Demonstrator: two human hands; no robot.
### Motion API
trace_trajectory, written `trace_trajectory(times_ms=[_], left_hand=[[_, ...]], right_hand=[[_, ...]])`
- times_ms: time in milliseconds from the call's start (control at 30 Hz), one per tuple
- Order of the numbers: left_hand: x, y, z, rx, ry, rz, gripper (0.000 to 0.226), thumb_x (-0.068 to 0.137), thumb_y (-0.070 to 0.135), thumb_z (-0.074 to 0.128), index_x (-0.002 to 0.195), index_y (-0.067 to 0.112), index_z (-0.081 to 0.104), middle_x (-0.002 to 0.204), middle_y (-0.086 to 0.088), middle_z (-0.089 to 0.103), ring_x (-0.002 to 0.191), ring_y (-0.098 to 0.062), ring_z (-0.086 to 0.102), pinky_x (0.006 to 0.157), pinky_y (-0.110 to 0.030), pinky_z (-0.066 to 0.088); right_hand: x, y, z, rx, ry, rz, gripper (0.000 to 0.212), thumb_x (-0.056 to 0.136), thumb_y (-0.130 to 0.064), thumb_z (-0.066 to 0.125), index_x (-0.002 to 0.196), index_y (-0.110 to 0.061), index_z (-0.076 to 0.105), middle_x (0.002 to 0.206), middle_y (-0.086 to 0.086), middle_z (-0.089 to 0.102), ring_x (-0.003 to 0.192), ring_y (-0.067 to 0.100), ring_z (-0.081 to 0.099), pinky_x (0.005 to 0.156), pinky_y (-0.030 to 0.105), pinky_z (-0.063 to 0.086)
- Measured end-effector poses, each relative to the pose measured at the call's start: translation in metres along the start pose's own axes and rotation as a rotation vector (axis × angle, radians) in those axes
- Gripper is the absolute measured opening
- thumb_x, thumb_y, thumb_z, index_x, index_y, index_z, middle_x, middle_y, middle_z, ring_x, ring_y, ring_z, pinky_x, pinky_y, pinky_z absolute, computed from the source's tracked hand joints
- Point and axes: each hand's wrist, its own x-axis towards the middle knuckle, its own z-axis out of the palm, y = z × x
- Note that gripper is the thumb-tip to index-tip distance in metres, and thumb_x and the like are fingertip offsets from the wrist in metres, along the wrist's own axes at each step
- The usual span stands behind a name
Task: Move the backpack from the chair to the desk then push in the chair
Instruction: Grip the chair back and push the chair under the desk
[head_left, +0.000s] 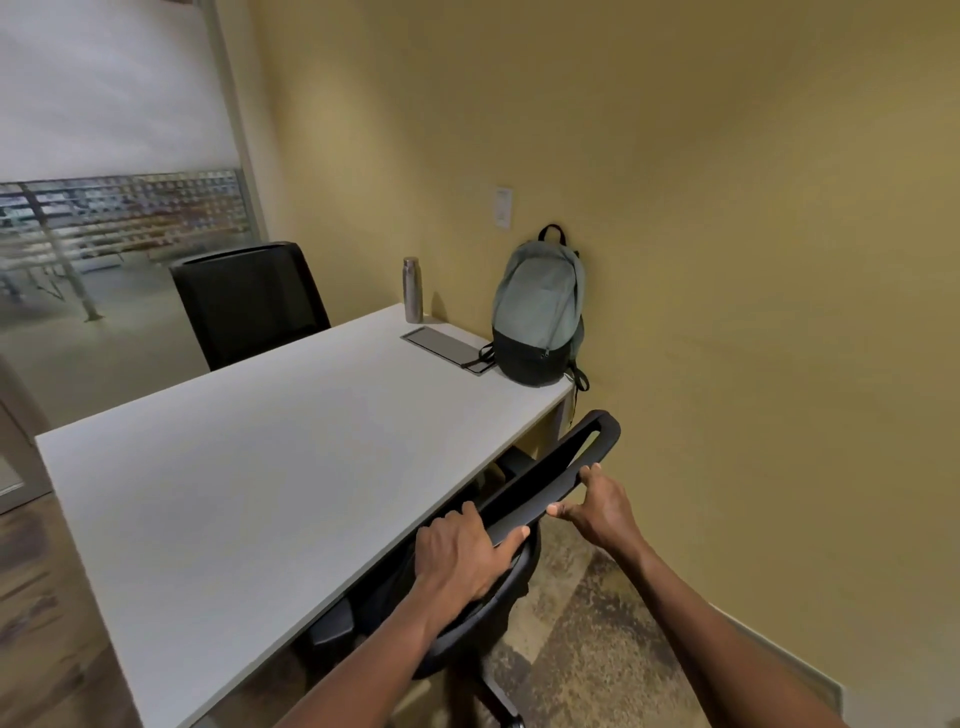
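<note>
Well beyond both hands gripping the chair (545, 483) back, left (460, 553) and right (602, 506), the backpack (540, 312) stands on the desk (249, 467).

Left hand (462, 551) curled in a grip; right hand (602, 506) pinching, arms outstretched.

Backpack (540, 306) grey-green over black; desk (249, 467) white; chair (550, 478) black.

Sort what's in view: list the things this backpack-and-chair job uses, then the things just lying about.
Job: backpack, desk, chair, left hand and right hand gripping its backrest.

Lying about: steel bottle, flat grey panel on the desk, second chair.
</note>
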Motion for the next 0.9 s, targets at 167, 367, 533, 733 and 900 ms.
trace_trajectory(times_ms=[167, 367, 533, 733, 900], left_hand=[[0.022, 0.011, 0.004, 0.027, 0.029, -0.036, 0.085, 0.084, 0.087, 0.019, 0.102, 0.013, 0.057, 0.089, -0.005, 0.069, 0.079, -0.024, 0.066, 0.063, -0.034, 0.041], [0.043, 0.013, 0.008, 0.001, 0.067, -0.068, 0.083, 0.082, 0.087, 0.017, 0.092, 0.015, 0.055, 0.083, -0.004, 0.067, 0.074, -0.026, 0.063, 0.061, -0.034, 0.04], [0.06, 0.006, 0.01, -0.006, 0.099, -0.092, 0.082, 0.082, 0.088, 0.017, 0.091, 0.017, 0.056, 0.081, -0.002, 0.067, 0.074, -0.026, 0.064, 0.064, -0.035, 0.048], [0.079, -0.002, 0.015, -0.008, 0.126, -0.099, 0.086, 0.078, 0.09, 0.011, 0.09, 0.018, 0.056, 0.078, -0.001, 0.066, 0.07, -0.024, 0.063, 0.06, -0.033, 0.045], [0.095, -0.005, 0.018, -0.012, 0.127, -0.107, 0.089, 0.076, 0.091, 0.008, 0.091, 0.018, 0.057, 0.079, -0.001, 0.067, 0.071, -0.024, 0.064, 0.062, -0.034, 0.049]], right_hand=[[0.03, 0.005, -0.006, 0.019, -0.026, -0.046, 0.05, 0.073, -0.043, 0.085, 0.092, -0.013, 0.05, 0.101, 0.003, 0.05, 0.097, 0.031, 0.06, 0.068, 0.034, 0.036], [0.058, 0.006, -0.004, 0.032, -0.059, -0.075, 0.064, 0.075, -0.046, 0.083, 0.114, -0.002, 0.059, 0.129, 0.016, 0.058, 0.114, 0.037, 0.061, 0.075, 0.036, 0.045], [0.074, -0.001, -0.004, 0.043, -0.068, -0.06, 0.072, 0.073, -0.049, 0.083, 0.123, -0.003, 0.06, 0.131, 0.016, 0.06, 0.118, 0.034, 0.061, 0.084, 0.034, 0.05], [0.092, -0.008, 0.001, 0.044, -0.063, -0.057, 0.078, 0.076, -0.049, 0.081, 0.132, -0.002, 0.052, 0.131, 0.018, 0.059, 0.119, 0.036, 0.06, 0.089, 0.039, 0.051], [0.107, -0.01, 0.007, 0.02, -0.045, -0.086, 0.074, 0.077, -0.05, 0.08, 0.128, -0.003, 0.056, 0.137, 0.017, 0.055, 0.121, 0.037, 0.058, 0.09, 0.038, 0.051]])
